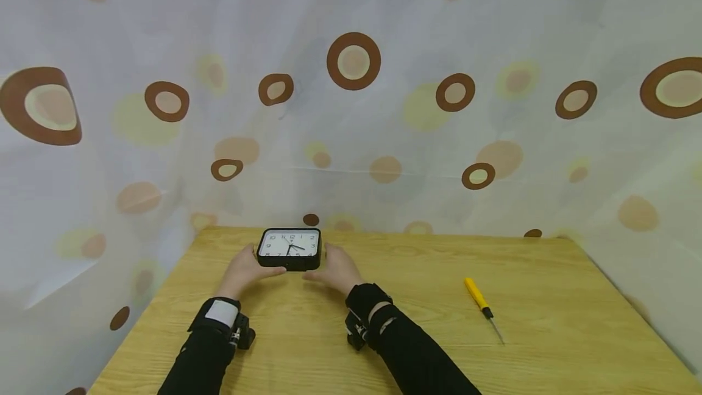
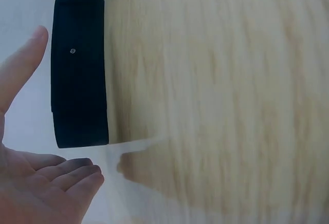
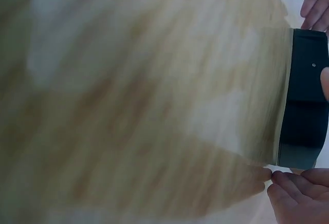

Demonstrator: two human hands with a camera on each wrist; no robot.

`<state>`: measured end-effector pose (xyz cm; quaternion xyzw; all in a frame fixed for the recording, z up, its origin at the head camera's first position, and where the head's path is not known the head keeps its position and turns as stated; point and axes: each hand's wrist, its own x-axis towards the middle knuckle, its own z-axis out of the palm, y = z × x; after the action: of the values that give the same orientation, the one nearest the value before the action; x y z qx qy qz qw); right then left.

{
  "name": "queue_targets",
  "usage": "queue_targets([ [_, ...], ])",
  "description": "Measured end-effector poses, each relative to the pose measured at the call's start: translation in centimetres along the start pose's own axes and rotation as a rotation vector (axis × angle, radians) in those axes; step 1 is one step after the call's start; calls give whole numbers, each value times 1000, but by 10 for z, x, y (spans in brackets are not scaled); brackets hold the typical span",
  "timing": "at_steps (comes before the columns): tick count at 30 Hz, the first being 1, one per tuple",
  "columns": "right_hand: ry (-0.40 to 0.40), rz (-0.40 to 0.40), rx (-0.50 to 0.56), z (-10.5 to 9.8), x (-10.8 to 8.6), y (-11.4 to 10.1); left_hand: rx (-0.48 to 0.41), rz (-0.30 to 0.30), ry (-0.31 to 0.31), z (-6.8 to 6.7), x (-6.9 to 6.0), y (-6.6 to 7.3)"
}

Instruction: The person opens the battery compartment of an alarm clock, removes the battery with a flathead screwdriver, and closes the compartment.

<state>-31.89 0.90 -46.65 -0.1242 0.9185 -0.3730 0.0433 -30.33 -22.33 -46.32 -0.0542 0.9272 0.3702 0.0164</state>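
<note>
A black rectangular alarm clock point(image 1: 290, 247) with a white dial stands near the table's back edge, face tilted up toward me. My left hand point(image 1: 247, 270) is at its left side, thumb reaching along the front. In the left wrist view, the left hand point(image 2: 46, 183) has straight fingers, with a gap between them and the clock's black casing point(image 2: 79, 70). On the other side is my right hand point(image 1: 336, 268). The right wrist view shows the right hand's fingers point(image 3: 298, 193) extended close by the casing's end point(image 3: 303, 106); whether they touch it I cannot tell.
A screwdriver point(image 1: 477, 294) with a yellow handle lies on the wooden table point(image 1: 548, 297), right of my right arm. Behind the table hangs a white curtain point(image 1: 351, 133) patterned with brown and tan circles. Both wrists wear black straps with small cameras.
</note>
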Motion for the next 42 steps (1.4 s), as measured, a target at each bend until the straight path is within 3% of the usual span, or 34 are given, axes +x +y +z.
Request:
queue_targets([
  [9,25,-75,23,3,5,-4,-159,20,61,12,4,1],
  [22,135,-10,-28,2,8,-6,-78,28,169,17,6,8],
  [29,216,-29,-49,1,7,0,-73,34,178,21,7,7],
  [42,170,-78,-77,-9,5,-2,-39,49,176,16,1,10],
])
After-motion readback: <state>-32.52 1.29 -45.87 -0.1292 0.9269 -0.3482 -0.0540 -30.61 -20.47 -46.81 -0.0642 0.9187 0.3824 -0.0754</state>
